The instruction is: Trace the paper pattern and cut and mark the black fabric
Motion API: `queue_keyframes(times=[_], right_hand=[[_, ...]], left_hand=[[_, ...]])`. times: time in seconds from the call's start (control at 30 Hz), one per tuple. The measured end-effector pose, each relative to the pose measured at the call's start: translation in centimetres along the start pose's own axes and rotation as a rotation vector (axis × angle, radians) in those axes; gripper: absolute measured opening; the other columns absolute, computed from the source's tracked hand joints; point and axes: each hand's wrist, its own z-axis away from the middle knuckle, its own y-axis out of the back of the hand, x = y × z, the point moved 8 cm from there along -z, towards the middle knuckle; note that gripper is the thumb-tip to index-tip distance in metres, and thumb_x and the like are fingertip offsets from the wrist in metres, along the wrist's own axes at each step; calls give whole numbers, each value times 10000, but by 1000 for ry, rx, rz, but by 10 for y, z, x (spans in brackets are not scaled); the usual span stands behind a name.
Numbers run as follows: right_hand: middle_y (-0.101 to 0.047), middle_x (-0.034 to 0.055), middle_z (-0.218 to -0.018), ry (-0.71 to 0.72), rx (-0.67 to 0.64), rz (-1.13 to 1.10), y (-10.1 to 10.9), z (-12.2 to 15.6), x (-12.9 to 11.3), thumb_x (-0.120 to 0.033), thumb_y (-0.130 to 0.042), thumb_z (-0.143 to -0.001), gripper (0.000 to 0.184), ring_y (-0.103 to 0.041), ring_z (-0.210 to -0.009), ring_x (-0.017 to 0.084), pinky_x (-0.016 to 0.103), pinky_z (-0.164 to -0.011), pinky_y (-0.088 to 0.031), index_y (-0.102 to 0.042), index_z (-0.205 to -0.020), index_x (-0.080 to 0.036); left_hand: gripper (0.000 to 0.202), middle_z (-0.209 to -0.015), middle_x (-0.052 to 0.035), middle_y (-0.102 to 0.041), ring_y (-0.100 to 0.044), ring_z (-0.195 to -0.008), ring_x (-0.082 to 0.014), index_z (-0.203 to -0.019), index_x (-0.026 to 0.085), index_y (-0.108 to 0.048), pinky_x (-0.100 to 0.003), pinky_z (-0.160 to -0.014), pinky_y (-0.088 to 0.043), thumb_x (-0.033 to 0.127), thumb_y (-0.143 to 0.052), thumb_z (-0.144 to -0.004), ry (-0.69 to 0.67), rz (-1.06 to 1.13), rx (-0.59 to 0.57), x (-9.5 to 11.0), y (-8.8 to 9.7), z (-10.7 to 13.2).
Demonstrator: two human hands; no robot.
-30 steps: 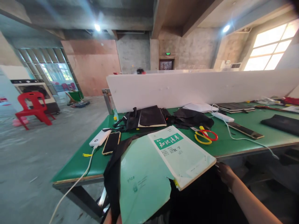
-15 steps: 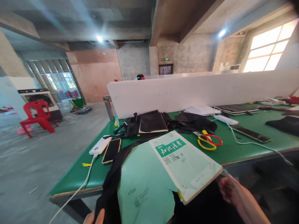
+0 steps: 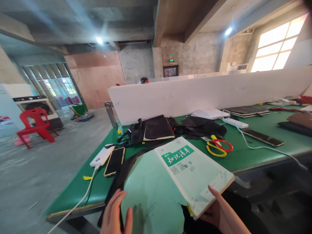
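Observation:
A pale green book (image 3: pixel 192 170) with a green title band lies tilted over the near edge of the green table (image 3: pixel 253 152). Its torn-off cover sheet (image 3: pixel 151 191) spreads out to the left of it, over black fabric (image 3: pixel 122 175). My right hand (image 3: pixel 220 213) cups the book's near corner from below, thumb up along its edge. My left hand (image 3: pixel 115 214) rests on the left edge of the cover sheet and the black fabric, fingers stretched out and apart.
Red-and-yellow scissors (image 3: pixel 218 146), a phone (image 3: pixel 114 161) and a white power bank (image 3: pixel 102 155) with cable lie on the table. Dark fabric pieces (image 3: pixel 158 128) sit before a white divider board (image 3: pixel 207 92). A red chair (image 3: pixel 35 125) stands on the floor, left.
My left hand has risen into view and come flat onto the cover sheet. My right hand has moved left from the table edge to under the book's near corner.

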Motion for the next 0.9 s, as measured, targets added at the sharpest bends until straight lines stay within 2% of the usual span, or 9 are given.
queue_keyframes(times=[0.07, 0.13, 0.23, 0.27, 0.37, 0.5, 0.63, 0.73, 0.9], right_hand=[[-707, 93, -834, 19, 51, -29, -1, 2, -3, -461, -717, -613, 584, -671, -740, 256, 353, -616, -550, -512, -1060, -147], [-705, 78, -778, 62, 101, -35, 1, 3, -5, -395, -780, -550, 582, -670, -708, 245, 340, -620, -550, -526, -1006, -137], [-703, 70, -775, 113, 119, -44, 3, 1, -3, -390, -802, -516, 579, -668, -708, 241, 334, -610, -553, -559, -972, -129], [-703, 70, -776, 117, 120, -44, 3, 0, -3, -392, -803, -515, 581, -668, -706, 242, 335, -603, -554, -565, -975, -130], [-705, 72, -783, 102, 118, -45, 6, -2, -2, -390, -799, -536, 562, -670, -700, 245, 344, -596, -558, -562, -974, -132], [-706, 89, -846, 63, 76, -48, 16, -3, -12, -358, -810, -544, 556, -670, -736, 273, 405, -651, -564, -544, -974, -126], [-706, 106, -867, 34, 110, -45, 38, -7, -26, -338, -820, -529, 606, -668, -738, 296, 417, -643, -562, -539, -1022, -126], [-705, 104, -871, 42, 123, -39, 44, -5, -34, -340, -819, -519, 582, -667, -738, 308, 419, -627, -562, -562, -1001, -141], [-696, 108, -934, 73, 169, -77, 44, 16, -16, -382, -825, -466, 567, -652, -831, 354, 433, -672, -569, -611, -944, -166]], left_hand=[[409, -1304, -99, -489, -442, -1235, -210, -1238, 219, -409, -386, -1009, -401, 407, -365, -878, 6, 30, -205, 19, -26, -30], [502, -1386, -124, -414, -337, -1313, -224, -1290, 172, -373, -413, -1066, -319, 465, -321, -885, 63, 21, -380, 27, -55, -64], [619, -1481, -157, -242, -195, -1371, -226, -1381, 93, -241, -407, -1099, -227, 474, -266, -894, 44, -8, -524, 31, -94, -115], [620, -1474, -159, -259, -183, -1374, -229, -1376, 82, -264, -408, -1100, -212, 477, -241, -898, 26, -18, -619, 30, -111, -128], [599, -1449, -121, -334, -269, -1345, -234, -1344, 129, -363, -378, -1079, -236, 502, -247, -891, -42, 3, -732, 32, -146, -157], [602, -1419, -90, -394, -366, -1292, -240, -1350, 194, -365, -374, -1052, -261, 551, -261, -877, -127, 15, -784, 40, -178, -170], [731, -1435, -130, -356, -310, -1322, -266, -1359, 134, -354, -390, -1064, -233, 638, -246, -840, -176, -17, -821, 51, -204, -176], [789, -1448, -139, -326, -268, -1342, -264, -1362, 97, -354, -369, -1075, -212, 662, -209, -830, -207, -45, -854, 58, -222, -182], [801, -1451, -143, -308, -242, -1352, -271, -1338, 99, -403, -369, -1095, -163, 676, -207, -818, -233, -84, -898, 62, -240, -194]])
